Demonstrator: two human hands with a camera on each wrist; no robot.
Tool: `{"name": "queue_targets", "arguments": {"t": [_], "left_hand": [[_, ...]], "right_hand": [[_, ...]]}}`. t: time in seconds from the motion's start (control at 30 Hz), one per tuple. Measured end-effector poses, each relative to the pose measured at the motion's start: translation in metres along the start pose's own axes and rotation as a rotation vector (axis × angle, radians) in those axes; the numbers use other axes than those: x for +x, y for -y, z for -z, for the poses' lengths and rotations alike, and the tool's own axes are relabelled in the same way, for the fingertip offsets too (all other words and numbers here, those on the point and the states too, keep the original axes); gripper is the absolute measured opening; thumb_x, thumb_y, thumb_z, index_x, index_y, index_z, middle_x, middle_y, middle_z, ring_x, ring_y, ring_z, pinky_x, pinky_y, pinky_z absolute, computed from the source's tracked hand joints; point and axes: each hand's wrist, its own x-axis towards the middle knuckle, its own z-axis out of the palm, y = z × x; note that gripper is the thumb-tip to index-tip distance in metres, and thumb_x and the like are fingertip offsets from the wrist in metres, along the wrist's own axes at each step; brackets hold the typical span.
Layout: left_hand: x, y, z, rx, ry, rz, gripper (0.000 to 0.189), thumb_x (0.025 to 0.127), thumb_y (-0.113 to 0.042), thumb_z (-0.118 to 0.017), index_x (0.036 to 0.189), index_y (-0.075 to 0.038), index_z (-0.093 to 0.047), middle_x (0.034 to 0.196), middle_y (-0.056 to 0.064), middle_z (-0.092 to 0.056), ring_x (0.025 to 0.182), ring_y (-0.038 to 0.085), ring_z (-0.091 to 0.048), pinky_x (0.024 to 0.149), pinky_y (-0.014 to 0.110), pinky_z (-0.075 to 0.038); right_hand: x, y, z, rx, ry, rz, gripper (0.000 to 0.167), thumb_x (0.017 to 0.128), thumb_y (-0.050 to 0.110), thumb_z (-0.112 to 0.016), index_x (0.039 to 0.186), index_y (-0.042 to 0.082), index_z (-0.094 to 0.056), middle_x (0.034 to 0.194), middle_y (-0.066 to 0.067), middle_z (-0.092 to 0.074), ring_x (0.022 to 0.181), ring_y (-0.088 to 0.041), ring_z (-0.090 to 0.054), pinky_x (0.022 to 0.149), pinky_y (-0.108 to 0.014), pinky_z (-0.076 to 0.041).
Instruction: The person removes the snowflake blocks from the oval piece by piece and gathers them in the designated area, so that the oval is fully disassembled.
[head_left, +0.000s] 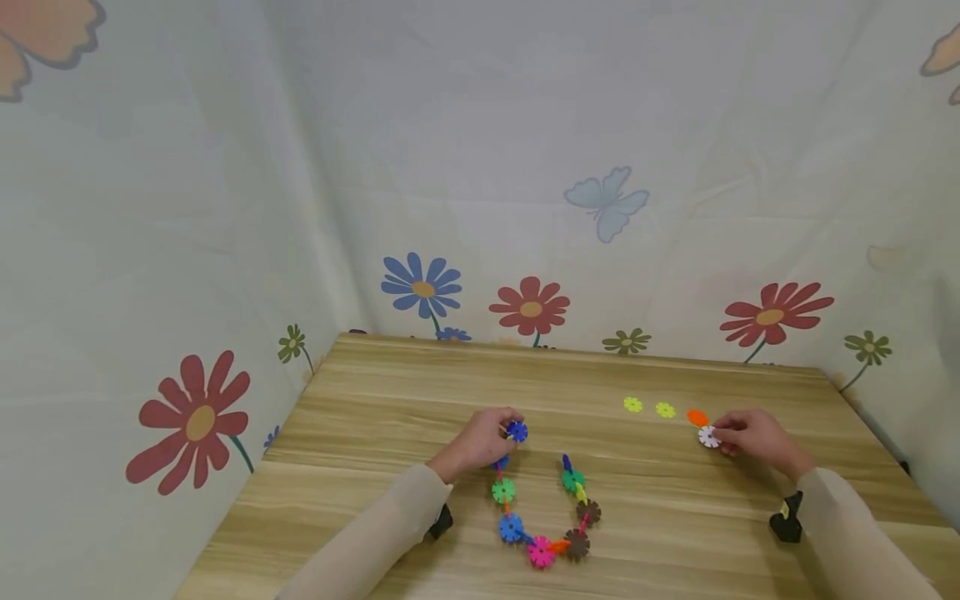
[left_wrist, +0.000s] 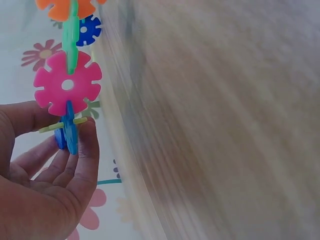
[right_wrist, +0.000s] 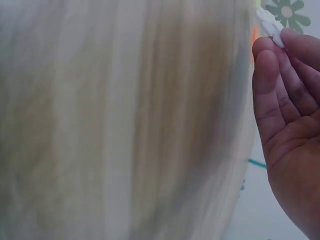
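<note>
A chain of notched plastic discs (head_left: 541,551) in blue, green, pink, orange, brown and yellow curves in a U on the table. My left hand (head_left: 483,437) pinches its left end, by a dark blue disc (head_left: 517,431). In the left wrist view the thumb and fingers grip a yellow disc (left_wrist: 80,120) edge-on, joined to blue discs (left_wrist: 71,135) beneath a pink disc (left_wrist: 67,84). Over to the right, my right hand (head_left: 753,437) pinches a white disc (head_left: 708,436) between thumb and fingertips. An orange disc (head_left: 697,417) lies just beyond it.
Two loose yellow discs (head_left: 633,404) lie toward the back of the wooden table (head_left: 420,375). A cloth printed with flowers and butterflies (head_left: 525,150) hangs behind the table and along its sides. A black strap mount (head_left: 786,518) sits at the right wrist.
</note>
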Motion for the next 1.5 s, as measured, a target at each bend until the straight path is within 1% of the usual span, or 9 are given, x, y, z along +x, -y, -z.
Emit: {"name": "queue_targets", "arguments": {"t": [0.13,0.37,0.57,0.8,1.1,1.2,1.27,1.4,1.5], "left_hand": [[0.001,0.0,0.0,-0.007,-0.011,0.014,0.038,0.085,-0.004,-0.066,0.122,-0.002,-0.059,0.108,0.011,-0.06,0.097,0.026,-0.059,0.077,0.038,-0.05],[0.004,-0.001,-0.002,0.027,-0.025,0.022,0.037,0.087,-0.007,-0.066,0.122,-0.003,-0.059,0.108,0.009,-0.062,0.098,0.022,-0.059,0.079,0.036,-0.049],[0.005,-0.002,-0.002,0.013,-0.024,-0.013,0.036,0.088,-0.005,-0.064,0.123,-0.004,-0.058,0.097,0.007,-0.064,0.085,0.017,-0.06,0.069,0.031,-0.05],[0.007,-0.001,-0.002,0.037,-0.042,-0.002,0.037,0.089,-0.01,-0.063,0.126,-0.008,-0.057,0.094,0.002,-0.062,0.086,0.016,-0.059,0.068,0.031,-0.048],[0.009,-0.001,-0.004,0.033,-0.036,0.001,0.039,0.089,-0.009,-0.064,0.127,-0.007,-0.055,0.091,0.002,-0.062,0.08,0.014,-0.059,0.067,0.03,-0.048],[0.009,-0.002,-0.004,0.039,-0.033,0.013,0.037,0.09,-0.011,-0.064,0.125,-0.007,-0.055,0.096,0.005,-0.064,0.085,0.017,-0.06,0.071,0.032,-0.049],[0.009,-0.002,-0.004,0.042,-0.035,0.02,0.035,0.09,-0.013,-0.065,0.123,-0.007,-0.057,0.1,0.007,-0.064,0.091,0.02,-0.061,0.074,0.034,-0.05],[0.01,-0.002,-0.006,0.044,-0.047,0.02,0.032,0.09,-0.016,-0.065,0.119,-0.004,-0.06,0.103,0.011,-0.065,0.097,0.023,-0.062,0.079,0.036,-0.05],[0.011,-0.001,-0.008,0.045,-0.05,0.02,0.032,0.09,-0.017,-0.065,0.119,-0.004,-0.06,0.103,0.011,-0.065,0.096,0.023,-0.062,0.078,0.035,-0.051]], "right_hand": [[0.0,-0.007,0.002,-0.006,0.013,-0.043,0.033,0.09,0.021,-0.065,0.106,-0.008,-0.065,0.081,-0.005,-0.063,0.071,-0.019,-0.056,0.061,-0.028,-0.049],[-0.002,-0.01,0.003,-0.011,0.007,-0.055,0.033,0.091,0.02,-0.064,0.105,-0.01,-0.064,0.079,-0.004,-0.062,0.07,-0.019,-0.055,0.059,-0.027,-0.048],[-0.001,-0.013,0.001,-0.013,0.01,-0.073,0.034,0.091,0.02,-0.065,0.106,-0.01,-0.063,0.079,-0.004,-0.061,0.069,-0.018,-0.055,0.059,-0.028,-0.049],[-0.002,-0.011,0.0,-0.017,0.003,-0.053,0.032,0.091,0.019,-0.064,0.106,-0.009,-0.063,0.078,-0.004,-0.06,0.07,-0.019,-0.054,0.058,-0.028,-0.048],[0.0,-0.009,0.002,-0.01,0.015,-0.057,0.031,0.091,0.017,-0.065,0.107,-0.009,-0.062,0.084,-0.006,-0.06,0.071,-0.02,-0.054,0.06,-0.029,-0.049],[0.001,-0.003,0.003,-0.025,0.011,-0.066,0.032,0.091,0.02,-0.065,0.108,-0.006,-0.063,0.086,-0.007,-0.06,0.072,-0.02,-0.054,0.06,-0.029,-0.048],[0.001,0.005,0.003,-0.049,0.009,-0.046,0.032,0.091,0.021,-0.065,0.108,-0.005,-0.063,0.089,-0.009,-0.06,0.074,-0.021,-0.053,0.061,-0.029,-0.048],[0.004,0.021,0.001,-0.097,-0.006,0.017,0.031,0.089,0.02,-0.066,0.108,-0.004,-0.065,0.095,-0.01,-0.062,0.076,-0.021,-0.053,0.061,-0.03,-0.049],[0.007,0.033,-0.004,-0.12,-0.013,0.067,0.029,0.089,0.019,-0.067,0.109,-0.002,-0.065,0.092,-0.008,-0.062,0.073,-0.019,-0.055,0.059,-0.03,-0.049]]}}
